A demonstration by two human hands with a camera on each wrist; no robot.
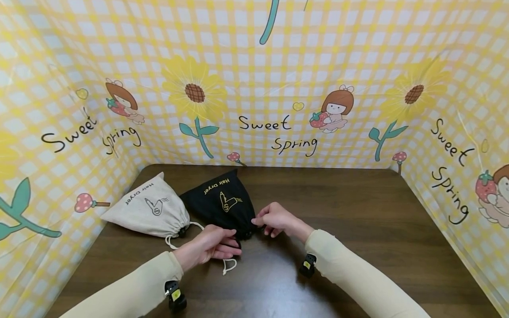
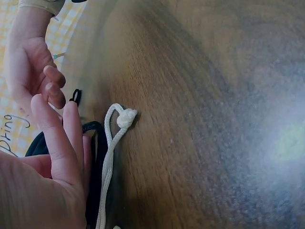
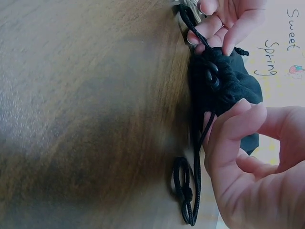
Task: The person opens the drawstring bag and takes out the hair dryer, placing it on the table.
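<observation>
A black drawstring bag (image 1: 214,198) with yellow "Hair Dryer" lettering and a dryer drawing lies on the table, its gathered neck towards me. My left hand (image 1: 210,245) is at the left of that neck. Its fingers are mostly straight, and the thumb touches the cloth; a black cord (image 3: 193,24) crosses its fingers. On the other side, my right hand (image 1: 276,219) pinches the bag's edge with bent fingers. Another black cord loop (image 3: 183,186) hangs beside this hand. Left of the black bag lies a beige drawstring bag (image 1: 147,207) with similar lettering.
The beige bag's white cord (image 2: 109,157) runs under or beside my left hand, its knotted end on the wood. The brown table (image 1: 338,198) is enclosed at the back and sides by yellow checked cloth (image 1: 254,88).
</observation>
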